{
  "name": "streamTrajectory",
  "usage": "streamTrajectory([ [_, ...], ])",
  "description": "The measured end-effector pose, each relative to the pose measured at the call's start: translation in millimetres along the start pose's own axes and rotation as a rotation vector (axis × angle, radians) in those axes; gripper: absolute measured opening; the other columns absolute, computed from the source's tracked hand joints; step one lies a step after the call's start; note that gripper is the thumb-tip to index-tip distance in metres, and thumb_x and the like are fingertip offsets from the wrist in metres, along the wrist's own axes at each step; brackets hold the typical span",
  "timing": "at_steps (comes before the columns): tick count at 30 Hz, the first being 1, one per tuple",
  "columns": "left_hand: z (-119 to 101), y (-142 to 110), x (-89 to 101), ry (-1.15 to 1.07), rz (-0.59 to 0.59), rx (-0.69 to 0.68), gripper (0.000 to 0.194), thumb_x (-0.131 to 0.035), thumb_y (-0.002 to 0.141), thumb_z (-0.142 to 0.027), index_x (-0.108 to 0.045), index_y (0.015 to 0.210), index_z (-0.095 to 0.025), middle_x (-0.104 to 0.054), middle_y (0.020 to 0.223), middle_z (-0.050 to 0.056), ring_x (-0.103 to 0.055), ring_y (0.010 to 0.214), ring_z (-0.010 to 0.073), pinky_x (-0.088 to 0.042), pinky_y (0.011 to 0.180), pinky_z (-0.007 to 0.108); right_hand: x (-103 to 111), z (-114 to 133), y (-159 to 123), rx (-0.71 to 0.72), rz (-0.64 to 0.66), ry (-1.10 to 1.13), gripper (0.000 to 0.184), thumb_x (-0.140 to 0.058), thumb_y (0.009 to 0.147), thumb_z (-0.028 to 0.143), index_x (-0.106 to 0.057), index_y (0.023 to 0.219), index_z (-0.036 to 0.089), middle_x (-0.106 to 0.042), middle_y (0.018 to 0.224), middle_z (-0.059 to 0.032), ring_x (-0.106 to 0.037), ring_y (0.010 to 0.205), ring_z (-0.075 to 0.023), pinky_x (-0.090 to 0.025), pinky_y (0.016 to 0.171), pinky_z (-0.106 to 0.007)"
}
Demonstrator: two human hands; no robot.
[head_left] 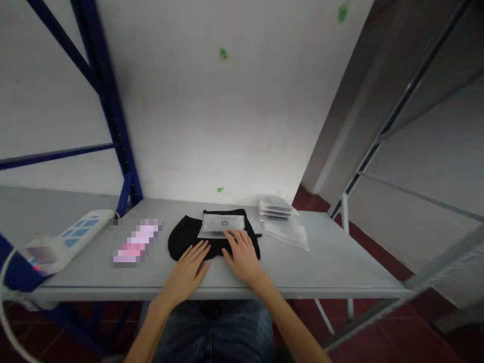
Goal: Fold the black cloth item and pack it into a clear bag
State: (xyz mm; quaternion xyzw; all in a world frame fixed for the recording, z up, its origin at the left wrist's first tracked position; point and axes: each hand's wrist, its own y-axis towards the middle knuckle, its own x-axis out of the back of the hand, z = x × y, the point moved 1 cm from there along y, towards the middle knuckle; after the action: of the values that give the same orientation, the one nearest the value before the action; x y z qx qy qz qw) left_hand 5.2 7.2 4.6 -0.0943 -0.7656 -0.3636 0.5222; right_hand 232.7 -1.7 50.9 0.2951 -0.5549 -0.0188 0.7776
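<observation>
- Left hand (190,268), low centre of the frame, lies flat with fingers spread and loose, fingertips on the near edge of the black cloth (185,237)
- Right hand (242,254), just right of it, rests open on the cloth, fingertips touching the white packet (222,224), grasping nothing
- Cloth sits mid-frame on the grey table (333,267), packet on top of it
- Stack of clear packets (280,217) lies right of the cloth
- White power strip (71,237) rests at the left edge
</observation>
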Motion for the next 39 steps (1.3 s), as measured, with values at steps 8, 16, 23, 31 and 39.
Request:
streamTrajectory([
  [8, 4.8, 0.5, -4.4, 0.025, 0.001, -0.012, 0.053, -0.044, 0.106, -0.044, -0.051, 0.153, -0.02, -0.05, 0.158, 0.01, -0.046, 0.148, 0.0273, -0.038, 0.122, 0.055, -29.3, -5.6, 54.4, -0.033, 0.053, -0.131, 0.062, -0.057, 0.098, 0.04, -0.041, 0.156, 0.02, -0.047, 0.158, -0.0167, -0.038, 0.145, -0.0372, -0.033, 0.116, -0.061],
  [16, 3.3, 0.4, -3.1, 0.017, 0.014, 0.007, 0.052, -0.043, 0.106, -0.044, -0.053, 0.15, -0.02, -0.05, 0.158, 0.01, -0.044, 0.149, 0.0278, -0.038, 0.123, 0.055, -29.4, -3.6, 74.9, -0.092, 0.08, -0.283, 0.059, -0.057, 0.087, 0.007, -0.052, 0.145, 0.018, -0.064, 0.133, -0.0173, -0.057, 0.121, -0.0323, -0.044, 0.106, -0.05],
  [23, 0.8, 0.5, 1.5, 0.006, 0.004, 0.013, 0.047, -0.044, 0.106, -0.043, -0.057, 0.146, -0.021, -0.054, 0.156, 0.009, -0.049, 0.146, 0.0278, -0.04, 0.122, 0.056, 28.6, -31.5, 82.3, -0.131, -0.121, -0.209, 0.054, -0.037, 0.099, 0.011, -0.049, 0.151, 0.019, -0.067, 0.13, -0.0147, -0.061, 0.118, -0.0285, -0.048, 0.104, -0.042],
  [31, -6.0, 1.3, 11.6, -0.08, -0.072, 0.056, 0.036, -0.051, 0.102, -0.04, -0.067, 0.131, -0.026, -0.064, 0.144, 0.008, -0.06, 0.134, 0.0284, -0.047, 0.115, 0.052, 121.3, -153.9, 91.5, -0.171, -0.365, -0.3, 0.062, -0.035, 0.093, 0.005, -0.054, 0.15, 0.02, -0.062, 0.146, -0.0083, -0.057, 0.134, -0.0247, -0.047, 0.113, -0.041],
  [39, -8.7, 0.9, 13.6, -0.083, -0.053, 0.07, 0.035, -0.05, 0.103, -0.038, -0.065, 0.132, -0.026, -0.063, 0.144, 0.007, -0.058, 0.135, 0.0281, -0.047, 0.114, 0.051, 84.3, -233.2, 68.7, -0.158, -0.188, -0.346, 0.067, -0.037, 0.085, 0.0, -0.058, 0.147, 0.016, -0.064, 0.144, -0.0108, -0.059, 0.132, -0.0257, -0.047, 0.114, -0.046],
])
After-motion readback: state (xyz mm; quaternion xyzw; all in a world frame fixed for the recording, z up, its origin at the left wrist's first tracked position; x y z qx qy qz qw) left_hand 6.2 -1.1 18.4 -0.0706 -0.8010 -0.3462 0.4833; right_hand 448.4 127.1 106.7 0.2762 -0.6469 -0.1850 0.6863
